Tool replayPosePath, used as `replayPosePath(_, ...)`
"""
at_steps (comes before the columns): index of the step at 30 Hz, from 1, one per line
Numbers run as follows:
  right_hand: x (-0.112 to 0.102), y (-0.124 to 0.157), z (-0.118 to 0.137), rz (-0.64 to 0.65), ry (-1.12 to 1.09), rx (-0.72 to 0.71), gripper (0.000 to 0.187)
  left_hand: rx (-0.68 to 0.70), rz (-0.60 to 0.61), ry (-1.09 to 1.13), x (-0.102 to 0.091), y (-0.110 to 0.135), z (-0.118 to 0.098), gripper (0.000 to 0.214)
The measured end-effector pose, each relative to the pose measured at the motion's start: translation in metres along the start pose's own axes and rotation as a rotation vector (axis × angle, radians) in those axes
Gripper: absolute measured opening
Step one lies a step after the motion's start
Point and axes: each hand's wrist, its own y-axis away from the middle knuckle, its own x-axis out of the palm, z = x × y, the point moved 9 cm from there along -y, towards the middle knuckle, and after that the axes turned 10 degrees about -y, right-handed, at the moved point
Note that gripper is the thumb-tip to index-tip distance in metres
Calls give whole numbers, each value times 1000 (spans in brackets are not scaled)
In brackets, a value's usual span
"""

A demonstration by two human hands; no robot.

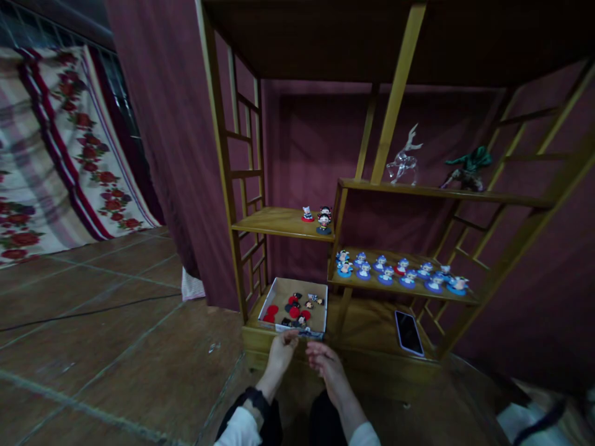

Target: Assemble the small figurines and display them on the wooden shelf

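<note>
Just in front of the open cardboard box (268,298) are both of my hands, a short gap apart. My left hand (281,352) has its thumb and fingers drawn together at the box's front edge; whatever may be between the fingertips is too small to make out. My right hand (328,362) is half curled with its fingers apart, and nothing shows in it. Inside the box lie small figurines (309,305) with dark hair and several loose red round bases (273,309). Some dark pieces overlap there.
On the wooden shelf unit (274,220), small figurines (324,221) stand at mid-left. Rows of blue and purple figurines (385,275) fill the lower right shelf. A phone (409,332) lies below them. Higher up stand a clear deer figure (404,162) and a green-caped figure (469,168).
</note>
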Motion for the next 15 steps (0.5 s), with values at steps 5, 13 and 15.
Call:
replayPosePath(5, 1, 3, 7, -34, 118, -28, 25, -231, -48, 159, -16, 0, 44, 19)
replayPosePath(13, -9, -22, -6, -87, 259, -41, 20, -312, -156, 389, -37, -44, 56, 18)
replayPosePath(15, -10, -36, -7, -88, 308, -56, 20, -310, -191, 438, -42, -60, 57, 18)
